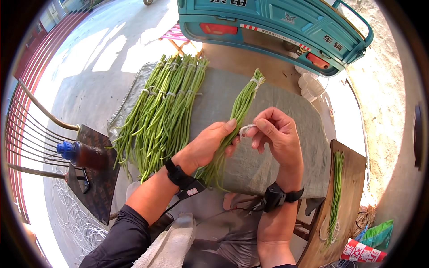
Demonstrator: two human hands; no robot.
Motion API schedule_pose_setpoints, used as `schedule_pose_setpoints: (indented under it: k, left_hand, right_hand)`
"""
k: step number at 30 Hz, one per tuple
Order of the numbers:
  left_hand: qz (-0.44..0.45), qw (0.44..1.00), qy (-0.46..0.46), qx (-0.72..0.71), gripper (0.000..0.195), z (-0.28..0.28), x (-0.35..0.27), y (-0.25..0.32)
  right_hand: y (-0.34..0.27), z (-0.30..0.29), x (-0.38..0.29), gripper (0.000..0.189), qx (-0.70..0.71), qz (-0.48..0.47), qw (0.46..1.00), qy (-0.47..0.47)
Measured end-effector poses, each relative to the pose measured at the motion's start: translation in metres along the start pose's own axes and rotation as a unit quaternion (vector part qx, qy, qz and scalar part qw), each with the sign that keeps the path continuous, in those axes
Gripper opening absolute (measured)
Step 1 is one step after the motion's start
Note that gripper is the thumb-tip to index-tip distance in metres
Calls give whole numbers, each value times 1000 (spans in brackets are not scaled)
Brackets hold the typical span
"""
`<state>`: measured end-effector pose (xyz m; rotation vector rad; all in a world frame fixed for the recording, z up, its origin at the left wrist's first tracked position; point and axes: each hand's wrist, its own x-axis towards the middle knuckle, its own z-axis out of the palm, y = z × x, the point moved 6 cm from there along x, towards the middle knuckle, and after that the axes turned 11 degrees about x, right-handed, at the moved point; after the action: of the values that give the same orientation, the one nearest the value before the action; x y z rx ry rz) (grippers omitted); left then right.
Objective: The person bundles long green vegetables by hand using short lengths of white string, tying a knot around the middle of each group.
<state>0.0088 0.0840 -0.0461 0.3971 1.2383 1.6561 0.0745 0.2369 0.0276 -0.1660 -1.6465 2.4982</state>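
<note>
My left hand [214, 140] grips a bundle of long green yardlong beans [242, 104] around its middle. Near the bundle's upper end a white tie [257, 81] is wrapped round it. Between the thumb and forefinger of my right hand [273, 134] is a white string [247, 128], which runs to the bundle beside my left fingers. Part of the string is hidden behind the fingers. To the left, several tied bean bundles [167, 110] lie side by side on a grey-green cloth [278, 167], their even ends pointing away from me.
A wooden bench [350, 167] on the right carries a thin bunch of beans [336, 187]. At left, a chair [95, 187] holds a blue-capped bottle [87, 154] and a phone [85, 181]. Loose white strings [72, 214] lie beside it. A teal cargo tricycle [268, 23] stands ahead, near a clear plastic tub [311, 87].
</note>
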Motion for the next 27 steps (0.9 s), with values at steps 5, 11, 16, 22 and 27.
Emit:
schedule_pose_setpoints:
  k: [5,11,16,22,27]
  left_hand:
    - [3,1000,-10,-3,47,6,-2,3]
    - [-6,998,-37,-55,42,9,-2,3]
    - [-5,997,-36,-67,42,12,-2,5]
    - [-28,998,-30,-57,40,7,1,-1]
    - [-52,997,-12,-60,41,10,0,-3]
  right_hand:
    - [4,3,0,15,151,36,987,-47]
    - [22,-2,8,14,76,27,996,34]
    - [19,-8,8,13,46,-8,998,48]
    - [15,-9,6,12,-16,17,1000,14]
    - [14,-12,5,9,-67,-10,998,15]
